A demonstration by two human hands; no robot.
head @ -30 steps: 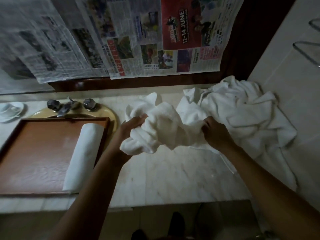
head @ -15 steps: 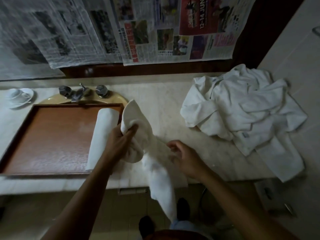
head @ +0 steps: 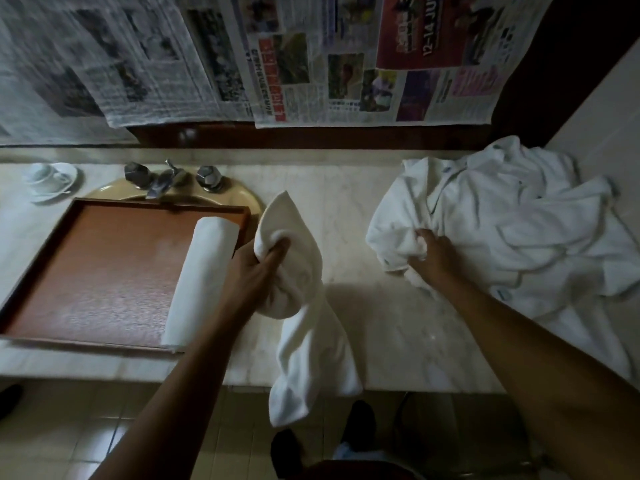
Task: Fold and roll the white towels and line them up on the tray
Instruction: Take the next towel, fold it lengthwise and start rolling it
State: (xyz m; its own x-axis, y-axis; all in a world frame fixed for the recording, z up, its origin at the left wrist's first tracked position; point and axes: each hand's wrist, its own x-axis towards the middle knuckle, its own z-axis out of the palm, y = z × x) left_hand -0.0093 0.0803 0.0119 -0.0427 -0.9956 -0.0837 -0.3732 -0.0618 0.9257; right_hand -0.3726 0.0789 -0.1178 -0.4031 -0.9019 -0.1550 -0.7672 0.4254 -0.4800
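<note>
Left hand [head: 258, 268] grips a dangling towel [head: 304, 323] — right hand [head: 429, 256] clutches the towel pile [head: 512, 223].

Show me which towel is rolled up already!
The roll lying on the tray. The towel in the left hand hangs loose; the pile is crumpled.
</note>
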